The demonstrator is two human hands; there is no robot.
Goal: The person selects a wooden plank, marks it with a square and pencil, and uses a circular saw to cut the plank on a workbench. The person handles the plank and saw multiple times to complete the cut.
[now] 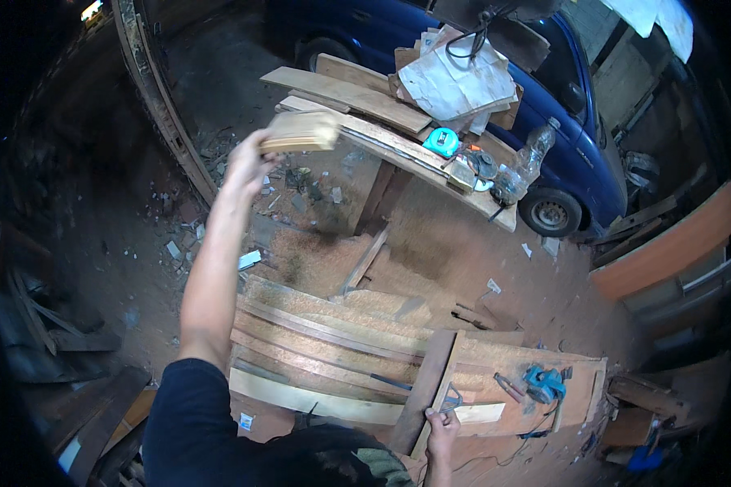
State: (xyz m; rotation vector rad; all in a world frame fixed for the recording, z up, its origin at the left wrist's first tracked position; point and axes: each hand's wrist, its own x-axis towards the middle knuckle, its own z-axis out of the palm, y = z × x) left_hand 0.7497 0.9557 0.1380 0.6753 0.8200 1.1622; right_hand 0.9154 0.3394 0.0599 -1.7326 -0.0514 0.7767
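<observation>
My left hand (250,164) is stretched far forward, its fingers closed on a short stack of pale wood pieces (300,134). The stack is held up beside the left end of a raised plank bench (374,136). Close to my body, my right hand (441,432) has its fingers closed at the edge of a dark board (425,390) that lies across the low workbench. A thin bluish object (453,398) shows just above those fingers; its kind cannot be made out. Under the board runs a long pale wood strip (317,402).
A teal power tool (544,384) and pliers (508,387) lie at the low bench's right. The plank bench carries a turquoise tape measure (442,142), a plastic bottle (538,150) and stacked papers (459,77). Behind stands a blue van (581,158). Scraps litter the floor.
</observation>
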